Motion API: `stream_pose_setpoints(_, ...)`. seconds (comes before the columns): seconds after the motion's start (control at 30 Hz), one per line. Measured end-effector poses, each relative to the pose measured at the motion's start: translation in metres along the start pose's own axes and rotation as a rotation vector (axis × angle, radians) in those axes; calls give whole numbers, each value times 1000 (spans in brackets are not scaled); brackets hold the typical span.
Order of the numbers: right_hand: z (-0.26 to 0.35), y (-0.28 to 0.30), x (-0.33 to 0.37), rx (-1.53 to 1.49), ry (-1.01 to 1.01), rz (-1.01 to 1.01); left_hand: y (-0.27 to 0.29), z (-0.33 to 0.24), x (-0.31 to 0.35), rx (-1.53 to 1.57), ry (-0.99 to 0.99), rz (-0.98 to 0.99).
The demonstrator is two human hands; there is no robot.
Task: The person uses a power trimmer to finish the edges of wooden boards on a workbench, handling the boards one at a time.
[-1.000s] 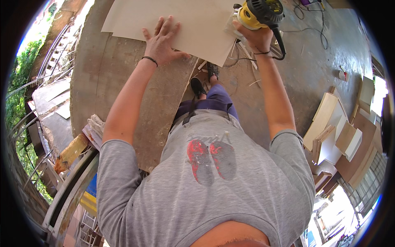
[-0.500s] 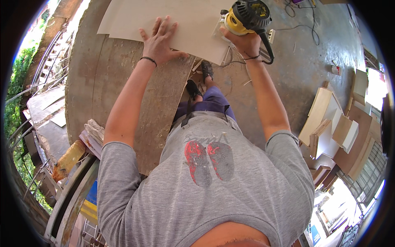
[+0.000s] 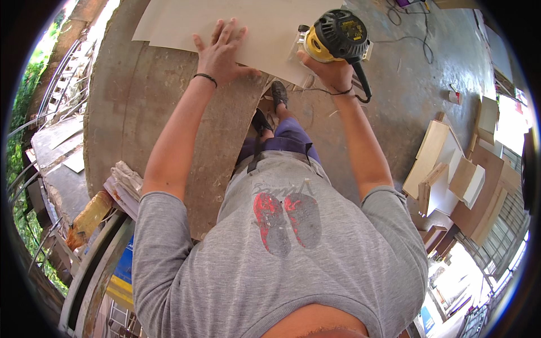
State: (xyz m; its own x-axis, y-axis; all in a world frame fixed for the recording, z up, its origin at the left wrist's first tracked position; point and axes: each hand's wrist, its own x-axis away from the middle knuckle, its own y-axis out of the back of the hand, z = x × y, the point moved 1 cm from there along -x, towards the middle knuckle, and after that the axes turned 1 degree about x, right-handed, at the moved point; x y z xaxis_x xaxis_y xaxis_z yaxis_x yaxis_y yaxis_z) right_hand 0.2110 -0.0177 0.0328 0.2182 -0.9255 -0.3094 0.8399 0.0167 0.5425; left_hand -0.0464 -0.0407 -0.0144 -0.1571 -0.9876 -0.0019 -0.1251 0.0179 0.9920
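Note:
A pale, flat sheet [image 3: 265,34] lies on a worn wooden workbench [image 3: 152,112], its right part reaching past the bench edge. My left hand [image 3: 220,56] rests on the sheet's near edge, fingers spread and thumb stretched to the right. At the sheet's right edge, my right hand [image 3: 331,72] is wrapped round the lower body of a yellow and black trim router [image 3: 335,36]. The router stands upright with its base at the sheet's edge. Its black cord curves down beside my right wrist. The cutting bit is hidden.
Cords [image 3: 425,39] trail over the concrete floor [image 3: 394,112] on the right. Wooden boxes and panels [image 3: 431,158] are stacked at the right. A small white pot [image 3: 454,96] stands on the floor. Folded cloth [image 3: 127,183] lies by the bench's left side.
My right hand has brought the router a little nearer to me along the sheet's right edge. My left hand stays on the sheet in nearly the same place.

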Motion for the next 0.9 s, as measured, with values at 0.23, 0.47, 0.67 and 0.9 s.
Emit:
stream_pose_setpoints(0.23, 16, -6, 27, 56, 43, 9, -4, 2, 1, 24, -13, -42)
stream_pose_setpoints(0.47, 20, -18, 52, 7, 75, 25, -7, 4, 1, 30, -20, -61)
stream_pose_setpoints(0.67, 19, -23, 64, -41, 36, 73, -6, 3, -1, 45, -21, -47)
stream_pose_setpoints(0.9, 5, -19, 116, 110, 143, 184, 7, -1, 0, 50, 23, 64)
